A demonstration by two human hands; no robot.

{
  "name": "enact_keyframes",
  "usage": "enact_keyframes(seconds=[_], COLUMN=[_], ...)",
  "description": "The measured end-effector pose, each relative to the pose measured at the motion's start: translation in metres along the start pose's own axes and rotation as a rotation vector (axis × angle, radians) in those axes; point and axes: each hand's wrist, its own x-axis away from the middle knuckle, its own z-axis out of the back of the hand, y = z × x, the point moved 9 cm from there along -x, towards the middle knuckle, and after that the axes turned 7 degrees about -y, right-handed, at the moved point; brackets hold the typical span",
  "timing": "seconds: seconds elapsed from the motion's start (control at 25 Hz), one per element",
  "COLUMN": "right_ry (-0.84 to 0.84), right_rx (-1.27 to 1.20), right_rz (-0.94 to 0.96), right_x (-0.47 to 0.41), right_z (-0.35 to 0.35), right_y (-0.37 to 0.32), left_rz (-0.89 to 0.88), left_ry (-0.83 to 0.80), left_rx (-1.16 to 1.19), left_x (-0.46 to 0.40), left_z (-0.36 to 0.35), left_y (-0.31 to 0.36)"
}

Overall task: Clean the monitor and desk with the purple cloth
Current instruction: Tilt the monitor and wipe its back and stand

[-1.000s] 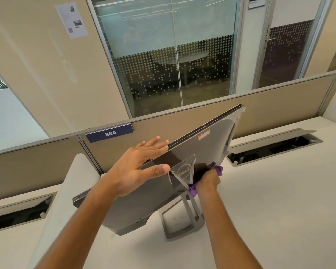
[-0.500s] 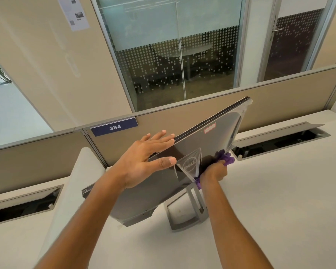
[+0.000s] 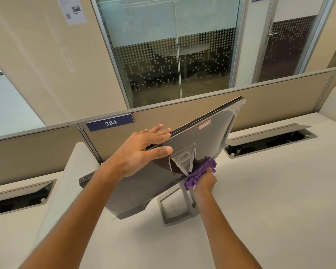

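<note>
Glossy plastic monitor [image 3: 192,152]; fluffy purple cloth [image 3: 200,172]

The monitor [image 3: 182,152] hides its own screen side.

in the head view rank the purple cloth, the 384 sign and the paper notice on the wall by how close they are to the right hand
1. purple cloth: gripped in the right hand, against the monitor's back.
2. 384 sign: up-left, on the partition.
3. paper notice: far upper left, on the wall.

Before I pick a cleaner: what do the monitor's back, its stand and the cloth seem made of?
Monitor back: likely dark plastic, glossy, with clear protective film peeling near the logo. Stand: matte silver-grey, metal or painted plastic; cannot tell which. Purple cloth: soft, fluffy fabric, possibly microfibre, judging by its bunched, tufted folds.
</note>
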Motion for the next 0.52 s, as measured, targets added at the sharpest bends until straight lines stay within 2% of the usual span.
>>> enact_keyframes(seconds=[0.16, 0.36, 0.52], right_ry=[-0.090, -0.208, -0.190], right_rx=[0.035, -0.044, 0.028], right_rz=[-0.017, -0.144, -0.170], right_x=[-0.006, -0.013, -0.014], right_z=[0.006, 0.010, 0.015], right_y=[-0.005, -0.001, 0.000], left_rz=[-0.010, 0.006, 0.010], left_ry=[0.007, 0.009, 0.007], left_rx=[0.012, 0.033, 0.067], left_x=[-0.001, 0.002, 0.003], left_z=[0.001, 0.003, 0.005], left_y=[0.002, 0.004, 0.005])
